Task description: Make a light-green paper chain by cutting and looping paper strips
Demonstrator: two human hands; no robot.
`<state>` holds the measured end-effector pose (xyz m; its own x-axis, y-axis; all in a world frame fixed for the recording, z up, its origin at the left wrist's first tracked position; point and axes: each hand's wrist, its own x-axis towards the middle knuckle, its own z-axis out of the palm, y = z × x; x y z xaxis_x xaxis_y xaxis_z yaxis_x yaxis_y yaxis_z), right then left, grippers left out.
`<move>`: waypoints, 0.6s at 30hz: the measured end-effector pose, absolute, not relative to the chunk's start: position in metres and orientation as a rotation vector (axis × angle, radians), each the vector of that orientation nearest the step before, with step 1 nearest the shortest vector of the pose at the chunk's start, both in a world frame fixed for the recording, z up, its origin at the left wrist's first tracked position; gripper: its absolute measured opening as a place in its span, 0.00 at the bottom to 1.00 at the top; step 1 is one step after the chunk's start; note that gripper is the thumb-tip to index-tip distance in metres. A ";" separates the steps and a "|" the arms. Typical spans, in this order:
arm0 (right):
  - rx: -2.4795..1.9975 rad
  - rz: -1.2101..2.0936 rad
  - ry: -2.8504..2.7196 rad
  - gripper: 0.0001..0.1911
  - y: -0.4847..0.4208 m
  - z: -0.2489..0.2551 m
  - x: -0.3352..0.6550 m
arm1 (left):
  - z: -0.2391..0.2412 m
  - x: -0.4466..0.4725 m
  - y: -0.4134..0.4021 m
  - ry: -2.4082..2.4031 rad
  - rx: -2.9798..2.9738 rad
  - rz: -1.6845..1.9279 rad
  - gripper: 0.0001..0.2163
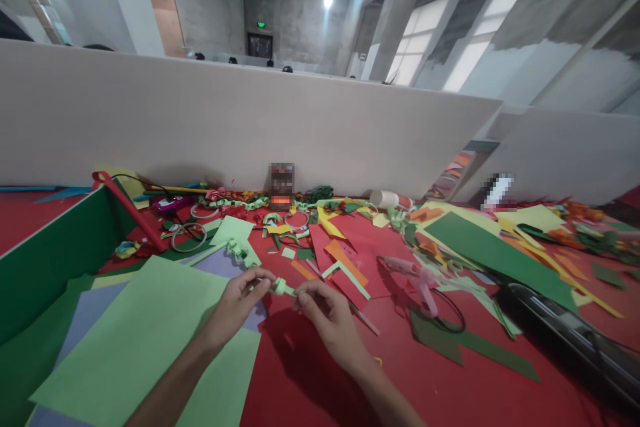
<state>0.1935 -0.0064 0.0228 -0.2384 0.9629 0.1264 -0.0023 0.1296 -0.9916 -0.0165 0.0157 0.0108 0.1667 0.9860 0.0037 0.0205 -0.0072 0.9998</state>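
Observation:
Over the middle of the red table (295, 387), both hands pinch a light green paper strip (281, 287), folded into a small bunch at its left part. My left hand (245, 293) is closed with thumb and forefinger at the bunched end. My right hand (327, 317) grips the strip's flat right end between thumb and fingers. Just behind my left hand a longer chain of folded green paper (239, 251) trails over the sheets. Beneath my left forearm lie light green paper sheets (145, 327).
A pink glue gun (413, 277) with a black cord lies to the right. Paper scraps (345, 260) scatter over the table's middle. A black elongated object (565, 333) sits at far right, a green board (55, 253) at left. A white partition (240, 120) stands behind.

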 end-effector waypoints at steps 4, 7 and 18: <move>-0.963 1.354 -1.342 0.14 -0.004 0.017 0.190 | 0.009 -0.016 0.016 1.097 1.177 1.049 0.23; -0.942 1.388 -1.306 0.14 -0.003 0.012 0.187 | 0.009 -0.015 0.014 1.059 1.155 1.006 0.26; -0.919 1.383 -1.229 0.13 -0.003 0.007 0.183 | 0.014 -0.019 0.008 0.951 1.299 0.942 0.13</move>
<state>0.1833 -0.0030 0.0066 -0.1833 0.9795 0.0837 -0.1985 0.0465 -0.9790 -0.0194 0.0084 0.0142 0.3354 0.9415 -0.0336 -0.0251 0.0446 0.9987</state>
